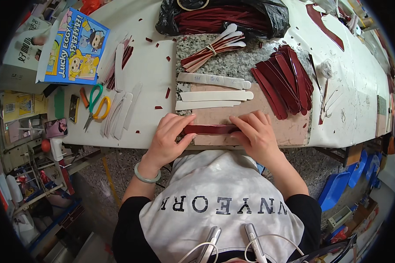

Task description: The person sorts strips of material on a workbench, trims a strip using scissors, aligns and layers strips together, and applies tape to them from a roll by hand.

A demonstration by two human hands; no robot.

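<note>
A dark red glossy strip (213,129), leather-like, lies crosswise at the front of the work board. My left hand (169,133) pinches its left end between thumb and fingers, and my right hand (255,131) grips the other end. Just beyond it are two white strips (217,95) with rounded tabs at the right. A longer off-white strip (213,80) with handwritten marks lies behind those. To the right of my right hand, a fanned pile of dark red strips (281,81) rests on the board. A banded bundle of red and white strips (213,49) lies farther back.
A black plastic bag (166,19) full of red strips stands at the back. Leftward are scissors (96,107) with green and yellow handles, white strips (123,111) and a blue printed box (81,48). A speckled stone slab (245,52) lies under the board. Blue bins (335,188) stand lower right.
</note>
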